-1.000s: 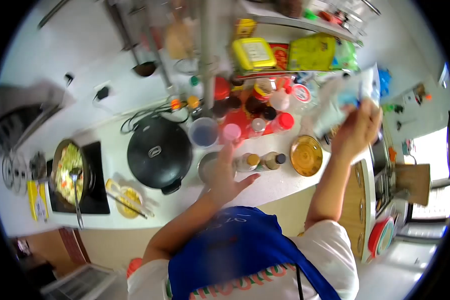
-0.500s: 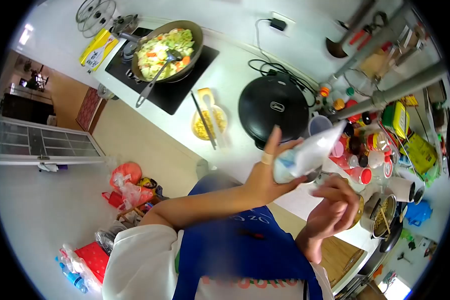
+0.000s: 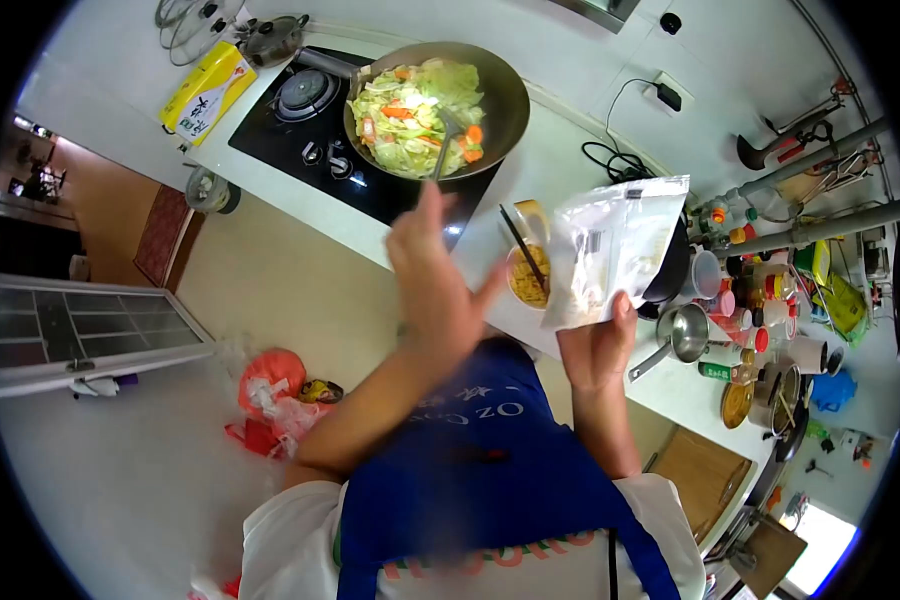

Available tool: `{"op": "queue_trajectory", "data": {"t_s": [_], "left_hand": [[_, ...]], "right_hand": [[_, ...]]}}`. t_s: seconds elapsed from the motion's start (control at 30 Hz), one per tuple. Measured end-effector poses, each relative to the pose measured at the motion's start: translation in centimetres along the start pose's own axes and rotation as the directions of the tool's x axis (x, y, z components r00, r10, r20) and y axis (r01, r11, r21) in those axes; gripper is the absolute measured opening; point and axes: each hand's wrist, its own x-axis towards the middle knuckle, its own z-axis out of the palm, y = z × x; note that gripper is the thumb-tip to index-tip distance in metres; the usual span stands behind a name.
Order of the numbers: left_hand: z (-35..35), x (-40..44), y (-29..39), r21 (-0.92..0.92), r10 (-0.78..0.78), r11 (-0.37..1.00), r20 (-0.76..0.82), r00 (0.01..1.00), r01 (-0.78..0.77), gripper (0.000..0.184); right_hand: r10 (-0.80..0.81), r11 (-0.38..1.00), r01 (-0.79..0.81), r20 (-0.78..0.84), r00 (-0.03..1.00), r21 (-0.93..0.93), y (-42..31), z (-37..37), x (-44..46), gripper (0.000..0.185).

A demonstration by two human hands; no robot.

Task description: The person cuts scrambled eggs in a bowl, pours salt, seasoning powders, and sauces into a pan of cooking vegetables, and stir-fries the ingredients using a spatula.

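My right hand (image 3: pixel 600 342) is closed on the lower edge of a shiny white packet (image 3: pixel 615 245), held up over the counter. My left hand (image 3: pixel 435 285), somewhat blurred, reaches toward the spatula (image 3: pixel 444 150), thumb spread and index finger stretched out at the handle's near end. Whether that fingertip touches the handle I cannot tell. The spatula's head rests in a wok (image 3: pixel 505 100) of chopped cabbage (image 3: pixel 400 110) and carrot slices. Partly behind the packet stands a bowl of yellow food (image 3: pixel 526 285) with dark chopsticks (image 3: pixel 523 243) across it.
The wok sits on a black two-burner hob (image 3: pixel 270 135). A yellow box (image 3: pixel 208 92) and a lidded pot (image 3: pixel 273 40) stand at the back left. A small saucepan (image 3: pixel 685 335) and several jars (image 3: pixel 760 290) crowd the right side. The packet partly hides a black appliance (image 3: pixel 673 265).
The packet has passed from my left hand to my right. My left hand has moved up to the spatula's handle. The view has shifted, bringing the wok nearer the middle.
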Motion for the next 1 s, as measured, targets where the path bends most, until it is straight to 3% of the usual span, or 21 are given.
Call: {"op": "queue_trajectory", "data": {"t_s": [0.07,0.13,0.2,0.23,0.33,0.37,0.47,0.53,0.6,0.8,0.9,1.0], "left_hand": [[0.5,0.4,-5.2,0.161,-0.255,0.958,0.086,0.963,0.239,0.104],[2.2,0.4,-9.6,0.086,-0.491,0.868,0.283,0.824,0.488,0.104],[4.2,1.1,-11.9,0.041,-0.446,0.883,0.383,0.809,0.467,0.101],[4.5,1.9,-12.0,-0.045,-0.511,0.789,0.505,0.696,0.612,0.089],[6.1,3.2,-13.7,-0.126,-0.501,0.766,0.497,0.709,0.630,0.079],[5.7,3.4,-13.8,-0.073,-0.570,0.713,0.518,0.638,0.697,0.073],[1.3,4.2,-15.5,-0.106,-0.490,0.788,0.489,0.722,0.607,0.075],[-4.0,6.8,-14.0,-0.123,-0.569,0.664,0.558,0.605,0.738,0.078],[-8.0,8.3,-14.3,0.014,-0.594,0.719,0.531,0.604,0.695,0.089],[-14.4,11.2,-18.8,-0.023,-0.604,0.748,0.389,0.696,0.663,0.091],[-16.8,13.2,-22.1,-0.013,-0.528,0.820,0.370,0.765,0.572,0.090],[-18.2,16.3,-23.6,0.026,-0.524,0.831,0.371,0.767,0.555,0.089]], "right_hand": [[-0.055,0.997,0.057,-0.044,0.997,0.045,0.9,0.7,1.2,0.075],[-0.114,0.988,0.119,-0.051,0.992,0.101,1.2,2.3,2.4,0.069],[-0.178,0.974,0.182,-0.045,0.983,0.136,1.5,2.7,4.1,0.064],[-0.204,0.966,0.208,-0.041,0.978,0.154,1.6,2.6,4.9,0.061],[-0.196,0.977,0.207,-0.164,0.967,0.051,1.2,2.4,8.0,0.057],[-0.217,0.973,0.228,-0.208,0.954,0.029,1.3,2.7,9.1,0.056],[-0.283,0.957,0.255,-0.265,0.922,-0.138,1.3,3.1,12.6,0.055],[-0.355,0.931,0.305,-0.307,0.883,-0.200,1.7,4.5,15.0,0.055],[-0.382,0.914,0.308,-0.304,0.873,-0.264,2.0,5.1,17.0,0.058],[-0.422,0.885,0.324,-0.283,0.861,-0.335,3.9,7.8,22.6,0.056],[-0.426,0.884,0.317,-0.313,0.849,-0.344,5.6,8.0,24.7,0.053],[-0.439,0.878,0.317,-0.340,0.831,-0.360,7.0,8.8,26.8,0.051]]}}
